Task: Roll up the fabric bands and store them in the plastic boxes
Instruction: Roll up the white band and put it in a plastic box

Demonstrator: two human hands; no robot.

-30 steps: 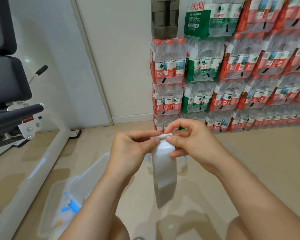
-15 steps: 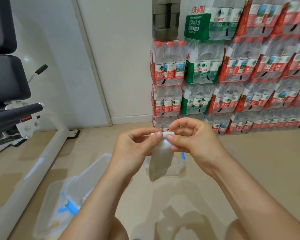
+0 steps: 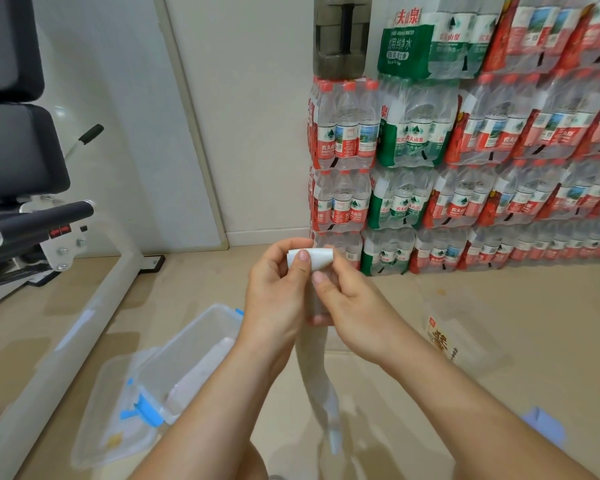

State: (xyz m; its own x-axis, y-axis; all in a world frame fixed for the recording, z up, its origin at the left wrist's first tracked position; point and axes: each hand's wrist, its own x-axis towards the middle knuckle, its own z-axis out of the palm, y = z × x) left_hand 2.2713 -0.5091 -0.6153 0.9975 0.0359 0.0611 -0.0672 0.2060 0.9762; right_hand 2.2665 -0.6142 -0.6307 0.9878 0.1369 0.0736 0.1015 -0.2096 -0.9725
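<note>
Your left-hand fingers (image 3: 303, 257) pinch the folded top end of the fabric band (image 3: 314, 368), thumb on the front. The right hand (image 3: 357, 306) sits just below and touches the left hand (image 3: 278, 299), its thumb and curled fingers holding the band under the fold. The step looks like the start of the roll: only the first turn is made, and most of the band hangs loose between your forearms toward the floor (image 3: 534, 306). For the next move, turn the fold down over itself and feed the tail up evenly, keeping the edges lined up so the roll doesn't cone. The open plastic box (image 3: 191, 348) is near-left on the floor with its lid (image 3: 111, 420) beside it. Something pale lies inside it, I can't tell what. A clear container (image 3: 465, 327) stands right of your hands. There is open floor under the tail. The machine frame (image 3: 94, 327) is well left and the water bottle packs (image 3: 465, 150) are far right, both apart from your hands.
</note>
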